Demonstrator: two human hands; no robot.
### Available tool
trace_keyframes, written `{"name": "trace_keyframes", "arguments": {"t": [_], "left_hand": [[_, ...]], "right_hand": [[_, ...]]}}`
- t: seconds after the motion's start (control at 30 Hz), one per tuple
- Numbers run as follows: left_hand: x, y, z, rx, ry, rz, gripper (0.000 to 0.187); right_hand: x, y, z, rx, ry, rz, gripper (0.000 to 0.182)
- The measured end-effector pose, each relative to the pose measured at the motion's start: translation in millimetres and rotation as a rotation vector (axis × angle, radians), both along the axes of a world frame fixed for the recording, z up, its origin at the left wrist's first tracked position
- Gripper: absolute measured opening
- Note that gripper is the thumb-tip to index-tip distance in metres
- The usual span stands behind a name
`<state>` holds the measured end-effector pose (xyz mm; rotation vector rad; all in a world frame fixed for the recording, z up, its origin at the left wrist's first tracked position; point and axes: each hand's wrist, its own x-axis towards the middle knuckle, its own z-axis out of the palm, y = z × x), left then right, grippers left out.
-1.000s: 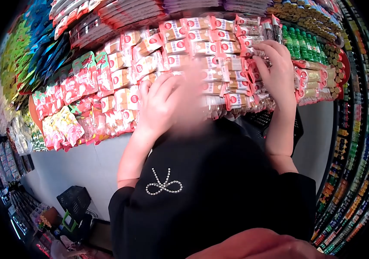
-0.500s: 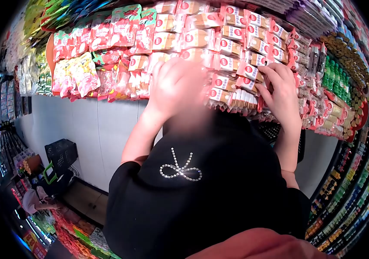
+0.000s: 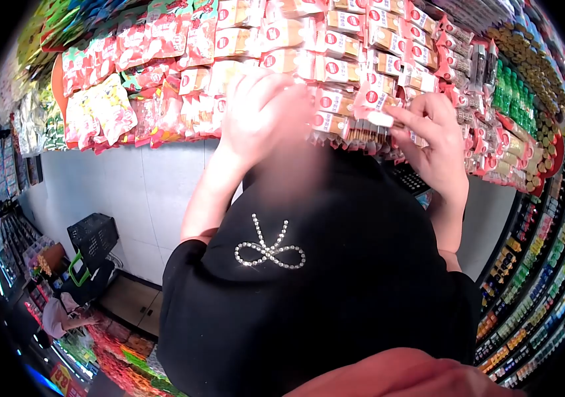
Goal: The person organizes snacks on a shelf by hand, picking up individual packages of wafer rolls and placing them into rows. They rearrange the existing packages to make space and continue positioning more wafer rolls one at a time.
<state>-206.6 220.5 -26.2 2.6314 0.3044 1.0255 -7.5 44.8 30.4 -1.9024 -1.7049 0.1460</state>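
Left hand (image 3: 256, 119) upper middle, partly blurred, fingers spread flat on the stacked snack packets (image 3: 296, 63), probably steadying the pile. Right hand (image 3: 438, 142) right of centre, thumb and fingers pinched on one red-and-white biscuit packet (image 3: 370, 109), lifted just clear of the row. Green bottles (image 3: 514, 99) far right.

Snack packets (image 3: 335, 66) fill the shelf ahead; a basket (image 3: 94, 233) sits on the floor at left.
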Motion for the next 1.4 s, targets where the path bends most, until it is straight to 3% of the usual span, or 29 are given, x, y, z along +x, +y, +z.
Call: {"name": "trace_keyframes", "arguments": {"t": [0.13,0.2,0.27,0.33,0.57,0.63,0.73,0.97,1.13,1.23,1.27,1.4], "left_hand": [[10.6,-9.6,8.6,-0.068,-0.001,-0.155,0.039],[15.3,-13.0,12.9,-0.074,0.14,-0.247,0.043],[19.1,-12.4,7.5,-0.09,0.152,-0.29,0.04],[21.9,-11.5,-2.8,-0.015,0.123,-0.355,0.037],[25.4,-14.0,0.3,-0.03,0.105,-0.372,0.031],[29.1,-17.2,5.2,0.003,0.259,-0.365,0.027],[33.2,-19.9,3.7,0.07,0.257,-0.385,0.024],[40.7,-27.9,-1.9,0.092,0.271,-0.38,0.021],[49.5,-36.5,-19.5,0.177,0.11,-0.271,0.02],[51.3,-40.3,-24.2,0.247,0.143,-0.251,0.019],[52.2,-36.6,-10.9,0.392,0.162,-0.298,0.018],[53.7,-37.3,-12.0,0.401,0.098,-0.285,0.019]], "right_hand": [[-11.5,6.2,-14.2,-0.019,0.046,0.101,0.028],[-15.3,12.3,-24.0,0.045,-0.041,0.126,0.027],[-19.0,16.3,-29.3,0.09,-0.069,0.13,0.031],[-19.5,15.5,-29.4,0.065,-0.029,0.125,0.022],[-15.3,1.1,-32.2,-0.078,-0.083,0.04,0.019],[-15.2,-0.4,-34.7,-0.109,-0.152,0.04,0.019],[-17.0,1.0,-24.8,-0.149,-0.137,0.048,0.018],[-16.1,0.8,-28.7,-0.079,-0.113,0.027,0.017],[-12.8,7.1,-30.0,0.08,-0.203,-0.194,0.028],[-12.3,9.6,-29.0,0.004,-0.215,-0.211,0.037],[-12.7,10.6,-29.0,-0.012,-0.214,-0.211,0.037],[-16.2,15.4,-26.8,-0.059,-0.28,-0.199,0.035]]}}
